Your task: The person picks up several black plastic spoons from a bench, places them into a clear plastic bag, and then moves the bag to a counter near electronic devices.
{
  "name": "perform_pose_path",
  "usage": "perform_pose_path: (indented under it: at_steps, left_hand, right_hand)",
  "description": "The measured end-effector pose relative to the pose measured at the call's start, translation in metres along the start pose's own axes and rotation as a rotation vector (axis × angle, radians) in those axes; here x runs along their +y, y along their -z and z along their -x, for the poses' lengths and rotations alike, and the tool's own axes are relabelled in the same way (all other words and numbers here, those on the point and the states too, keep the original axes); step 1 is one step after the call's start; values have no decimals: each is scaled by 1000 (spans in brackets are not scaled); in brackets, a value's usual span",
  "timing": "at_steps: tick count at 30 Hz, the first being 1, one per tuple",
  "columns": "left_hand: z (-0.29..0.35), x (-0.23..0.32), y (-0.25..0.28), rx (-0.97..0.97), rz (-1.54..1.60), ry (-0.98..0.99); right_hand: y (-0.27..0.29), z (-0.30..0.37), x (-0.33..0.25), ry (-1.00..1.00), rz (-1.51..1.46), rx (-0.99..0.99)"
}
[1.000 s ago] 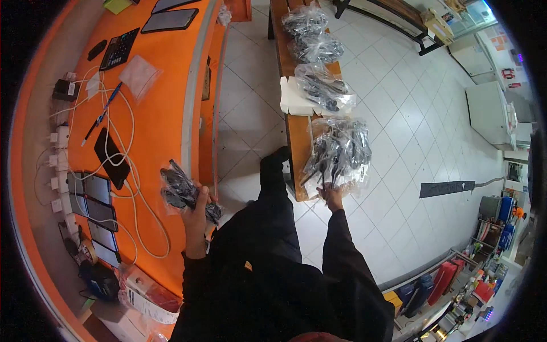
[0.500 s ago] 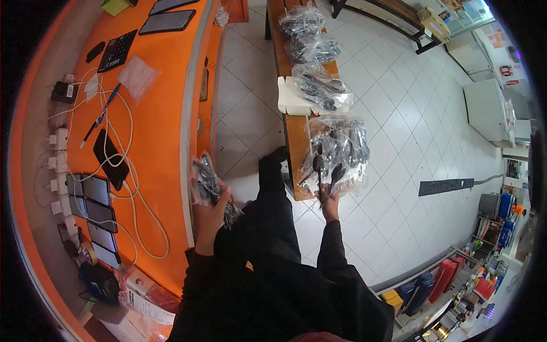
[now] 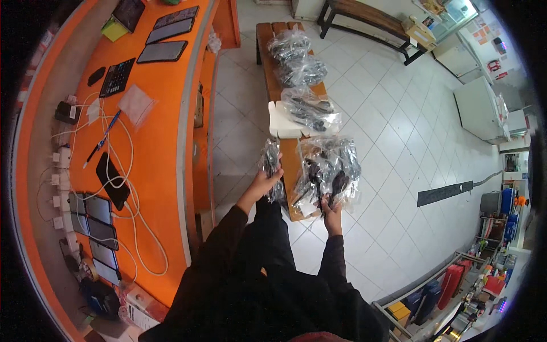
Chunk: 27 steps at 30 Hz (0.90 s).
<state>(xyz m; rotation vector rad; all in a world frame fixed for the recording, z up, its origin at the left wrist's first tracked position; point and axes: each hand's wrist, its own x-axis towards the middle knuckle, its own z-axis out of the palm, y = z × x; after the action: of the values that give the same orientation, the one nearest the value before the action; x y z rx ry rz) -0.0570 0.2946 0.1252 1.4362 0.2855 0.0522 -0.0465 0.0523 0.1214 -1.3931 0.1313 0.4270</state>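
Note:
My left hand [image 3: 264,181] is closed around a clear plastic bag [image 3: 269,155] of thin dark pieces, held up beside the near left edge of a wooden bench [image 3: 290,165]. My right hand [image 3: 331,214] grips the handle ends of black spoon-shaped utensils [image 3: 340,182] over the bench's near end. Behind them lies a large clear bag [image 3: 345,151] of dark pieces. Farther along the bench, another bag of black utensils [image 3: 310,107] rests partly on a cream cardboard piece [image 3: 280,121]. More filled clear bags [image 3: 302,70] sit at the far end.
An orange counter [image 3: 154,188] runs along my left, with phones [image 3: 162,51], a calculator [image 3: 118,77], a pen [image 3: 102,138] and tangled white cables on it. A second bench [image 3: 364,17] stands at the far right. A rack of tools and boxes [image 3: 444,290] stands near right.
My left hand has carried its bag rightward from the counter's edge to the bench. My right hand still holds the utensils, slightly lower in view. The view has shifted a little.

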Motion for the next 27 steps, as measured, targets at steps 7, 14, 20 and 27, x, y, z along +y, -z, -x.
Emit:
perform_pose_path:
  at_steps: [7, 14, 20, 27]
  left_hand:
    - [-37, -7, -25, -181, 146, 449]
    - [4, 33, -51, 46, 390, 200]
    - [-22, -32, -27, 80, -227, 245]
    - [-152, 19, -25, -602, -449, 159]
  right_hand:
    - [-32, -1, -34, -2, 13, -28]
    - [-79, -3, -42, 455, 1062, -93]
    - [-103, -28, -17, 278, 386, -216]
    - [-9, -156, -27, 156, 437, -78]
